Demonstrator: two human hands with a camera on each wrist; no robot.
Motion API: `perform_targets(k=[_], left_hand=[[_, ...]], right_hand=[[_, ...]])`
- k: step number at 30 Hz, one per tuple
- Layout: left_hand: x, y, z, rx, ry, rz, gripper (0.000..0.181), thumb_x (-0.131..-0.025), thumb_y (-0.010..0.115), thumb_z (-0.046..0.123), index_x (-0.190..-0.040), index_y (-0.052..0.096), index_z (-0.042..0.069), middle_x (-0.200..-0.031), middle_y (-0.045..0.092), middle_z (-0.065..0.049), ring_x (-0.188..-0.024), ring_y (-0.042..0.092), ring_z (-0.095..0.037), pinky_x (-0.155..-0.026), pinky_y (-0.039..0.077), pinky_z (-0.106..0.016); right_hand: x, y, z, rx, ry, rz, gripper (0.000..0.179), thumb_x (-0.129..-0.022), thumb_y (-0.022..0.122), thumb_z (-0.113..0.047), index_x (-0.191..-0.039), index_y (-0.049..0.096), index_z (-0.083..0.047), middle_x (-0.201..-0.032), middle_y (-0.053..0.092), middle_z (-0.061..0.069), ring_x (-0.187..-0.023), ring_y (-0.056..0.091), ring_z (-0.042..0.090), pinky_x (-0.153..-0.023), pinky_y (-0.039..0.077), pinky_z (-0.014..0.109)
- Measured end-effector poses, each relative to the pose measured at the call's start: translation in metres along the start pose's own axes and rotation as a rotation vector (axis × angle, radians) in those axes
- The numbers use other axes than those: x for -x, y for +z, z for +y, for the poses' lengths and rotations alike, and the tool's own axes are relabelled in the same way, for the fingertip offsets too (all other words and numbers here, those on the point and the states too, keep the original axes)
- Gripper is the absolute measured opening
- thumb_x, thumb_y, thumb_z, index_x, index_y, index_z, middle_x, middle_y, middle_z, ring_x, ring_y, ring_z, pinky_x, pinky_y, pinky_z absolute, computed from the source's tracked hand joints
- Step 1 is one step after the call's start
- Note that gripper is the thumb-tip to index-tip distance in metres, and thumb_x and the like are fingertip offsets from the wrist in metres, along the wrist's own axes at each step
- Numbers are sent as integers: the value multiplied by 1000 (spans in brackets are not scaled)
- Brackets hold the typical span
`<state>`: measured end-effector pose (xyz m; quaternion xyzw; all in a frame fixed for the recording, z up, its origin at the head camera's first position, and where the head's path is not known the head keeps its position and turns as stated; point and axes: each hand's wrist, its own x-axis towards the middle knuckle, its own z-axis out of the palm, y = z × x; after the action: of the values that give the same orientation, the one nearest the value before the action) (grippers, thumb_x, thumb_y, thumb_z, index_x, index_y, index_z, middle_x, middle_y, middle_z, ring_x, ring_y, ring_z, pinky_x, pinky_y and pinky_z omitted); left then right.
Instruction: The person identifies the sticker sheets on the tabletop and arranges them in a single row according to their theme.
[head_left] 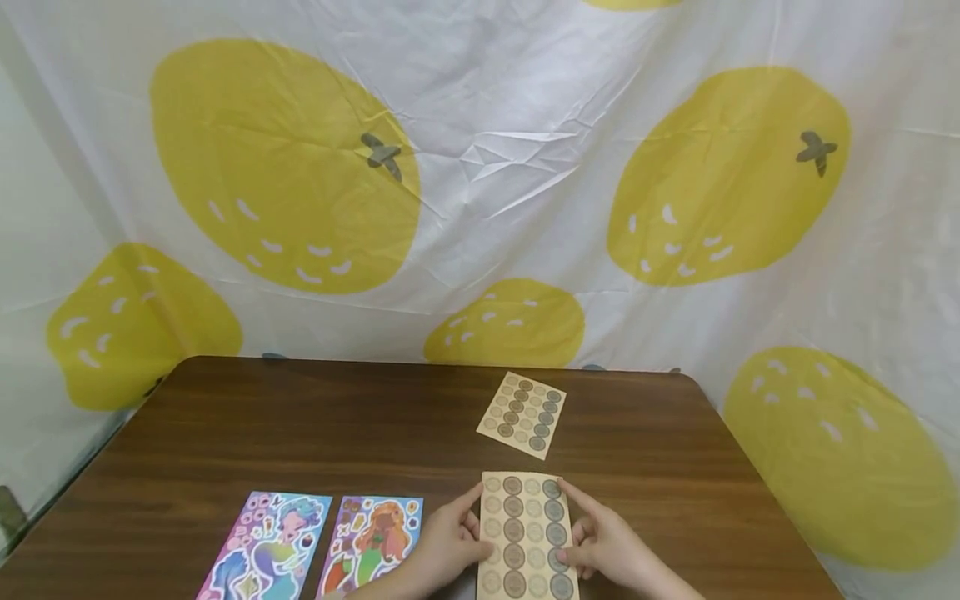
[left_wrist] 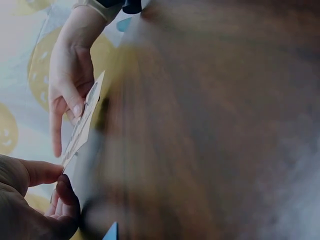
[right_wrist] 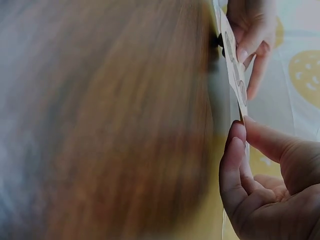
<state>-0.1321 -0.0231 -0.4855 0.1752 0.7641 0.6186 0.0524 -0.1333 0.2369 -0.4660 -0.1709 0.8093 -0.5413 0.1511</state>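
Observation:
Between both hands, at the near edge of the table, is a tan sticker sheet [head_left: 523, 533] with rows of round grey, brown and cream stickers. My left hand [head_left: 450, 537] pinches its left edge between thumb and fingers. On the opposite edge, the right hand [head_left: 607, 542] pinches it the same way. Seen edge-on in the left wrist view, the sheet [left_wrist: 85, 122] is thin and raised off the tabletop. Its lower end is cut off in the head view. A second tan sticker sheet [head_left: 522, 415] lies flat and slightly turned, just beyond the held one.
Two colourful mermaid sticker sheets lie left of the hands: one with blue hair [head_left: 270, 546], one with orange hair [head_left: 375, 537], partly behind the left forearm. The dark brown wooden table [head_left: 337, 425] ends at a white curtain [head_left: 517, 167] printed with yellow fruit.

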Motion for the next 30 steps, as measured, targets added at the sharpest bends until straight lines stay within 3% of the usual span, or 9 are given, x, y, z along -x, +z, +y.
perform_targets(k=[19, 30], left_hand=[[-6, 5, 5, -9, -98, -87, 76, -65, 72, -12, -135, 43, -14, -55, 53, -1, -39, 48, -7, -37, 42, -19], [-10, 3, 1, -13, -119, -125, 74, -65, 76, -11, -133, 48, -11, -54, 56, -3, -35, 48, -7, -34, 42, -22]], right_hand=[[0, -11, 2, -7, 117, -61, 88, -77, 79, -8, -146, 27, 8, -67, 61, 8, -50, 57, 14, -45, 49, 25], [-4, -14, 1, 12, 129, -104, 85, -76, 80, -10, -144, 32, 8, -66, 59, 8, -44, 53, 12, -41, 45, 22]])
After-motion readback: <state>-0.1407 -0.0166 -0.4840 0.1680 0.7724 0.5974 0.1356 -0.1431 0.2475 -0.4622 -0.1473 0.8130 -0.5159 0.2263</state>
